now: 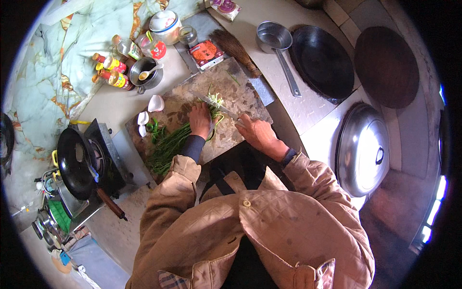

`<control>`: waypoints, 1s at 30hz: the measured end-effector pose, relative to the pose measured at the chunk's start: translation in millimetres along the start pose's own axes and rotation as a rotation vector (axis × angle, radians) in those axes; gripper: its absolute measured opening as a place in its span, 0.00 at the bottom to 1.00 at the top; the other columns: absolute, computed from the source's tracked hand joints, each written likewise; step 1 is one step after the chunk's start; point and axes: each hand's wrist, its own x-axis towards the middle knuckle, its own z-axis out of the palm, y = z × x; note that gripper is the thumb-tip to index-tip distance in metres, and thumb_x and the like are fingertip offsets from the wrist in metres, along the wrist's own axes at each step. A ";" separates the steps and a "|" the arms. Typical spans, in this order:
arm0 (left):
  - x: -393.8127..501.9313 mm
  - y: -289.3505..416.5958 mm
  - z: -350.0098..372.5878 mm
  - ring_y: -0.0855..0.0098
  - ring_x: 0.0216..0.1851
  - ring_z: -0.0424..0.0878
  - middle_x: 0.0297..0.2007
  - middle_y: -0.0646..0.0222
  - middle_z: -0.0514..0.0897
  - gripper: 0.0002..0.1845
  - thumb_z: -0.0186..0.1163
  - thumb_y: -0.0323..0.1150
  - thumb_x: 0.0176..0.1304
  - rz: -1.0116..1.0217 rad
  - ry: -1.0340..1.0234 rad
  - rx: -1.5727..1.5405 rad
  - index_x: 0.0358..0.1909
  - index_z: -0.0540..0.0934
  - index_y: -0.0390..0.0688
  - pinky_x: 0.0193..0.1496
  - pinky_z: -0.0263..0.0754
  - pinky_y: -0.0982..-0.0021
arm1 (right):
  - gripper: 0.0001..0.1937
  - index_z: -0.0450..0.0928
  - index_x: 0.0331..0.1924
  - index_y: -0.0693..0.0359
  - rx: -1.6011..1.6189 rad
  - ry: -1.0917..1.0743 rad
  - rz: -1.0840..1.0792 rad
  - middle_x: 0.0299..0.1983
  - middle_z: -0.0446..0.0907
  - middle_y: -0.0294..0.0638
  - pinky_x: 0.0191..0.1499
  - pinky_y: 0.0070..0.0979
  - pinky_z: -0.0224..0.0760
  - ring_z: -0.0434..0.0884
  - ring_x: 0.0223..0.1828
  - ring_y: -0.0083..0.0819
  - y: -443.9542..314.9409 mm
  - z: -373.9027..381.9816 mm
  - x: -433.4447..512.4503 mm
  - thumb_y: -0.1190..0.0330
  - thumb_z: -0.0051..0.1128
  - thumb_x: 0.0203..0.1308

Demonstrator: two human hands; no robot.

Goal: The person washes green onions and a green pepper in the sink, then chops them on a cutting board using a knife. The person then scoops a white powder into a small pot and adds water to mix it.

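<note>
On a worn cutting board (236,86) lies a bundle of long green stems (171,146), likely chives or garlic shoots. My left hand (201,121) presses down on the bundle near its cut end, its fingers bent over the stems. In my right hand (258,135) is the handle of a kitchen knife (227,111), whose blade lies across the pale stem ends (215,100) just beyond my left hand. Chopped green pieces (156,130) sit at the board's left side, close to white eggshells (143,119). Another white shell-like piece (156,103) is at the board's upper left edge.
Left of the board, a black wok (74,162) rests at a gas stove (108,159). Sauce bottles (115,79), a metal cup with a spoon (147,81) and a red packet (206,54) stand beyond it. To the right are a saucepan (274,36), a large built-in wok (321,61) and a domed lid (362,151).
</note>
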 end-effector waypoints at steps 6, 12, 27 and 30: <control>0.3 7.8 -9.9 0.50 0.53 0.75 0.48 0.51 0.77 0.37 0.69 0.56 0.53 -0.020 -0.035 0.017 0.53 0.73 0.34 0.51 0.73 0.51 | 0.19 0.68 0.44 0.65 0.063 -0.073 0.015 0.24 0.79 0.60 0.32 0.54 0.72 0.80 0.29 0.63 18.2 19.8 24.7 0.54 0.51 0.70; -3.4 5.6 -4.8 0.53 0.52 0.74 0.47 0.55 0.76 0.30 0.73 0.46 0.51 0.047 0.039 0.094 0.48 0.74 0.37 0.50 0.72 0.54 | 0.24 0.70 0.46 0.68 0.119 -0.056 0.096 0.28 0.81 0.61 0.35 0.54 0.74 0.82 0.33 0.62 17.4 53.0 57.1 0.50 0.50 0.69; -24.6 -5.7 -2.5 0.51 0.59 0.69 0.56 0.50 0.71 0.63 0.80 0.55 0.28 0.068 0.182 0.005 0.64 0.61 0.30 0.62 0.66 0.56 | 0.16 0.67 0.47 0.65 0.310 0.075 -0.035 0.24 0.79 0.62 0.33 0.53 0.74 0.82 0.33 0.62 -10.3 -9.7 -1.1 0.62 0.56 0.66; -13.5 -19.0 14.0 0.54 0.51 0.72 0.46 0.55 0.74 0.45 0.80 0.46 0.32 0.110 0.173 0.047 0.51 0.70 0.35 0.57 0.68 0.57 | 0.17 0.67 0.47 0.65 0.198 -0.076 0.027 0.25 0.80 0.62 0.34 0.54 0.74 0.81 0.31 0.63 -8.5 -5.4 -10.5 0.59 0.53 0.68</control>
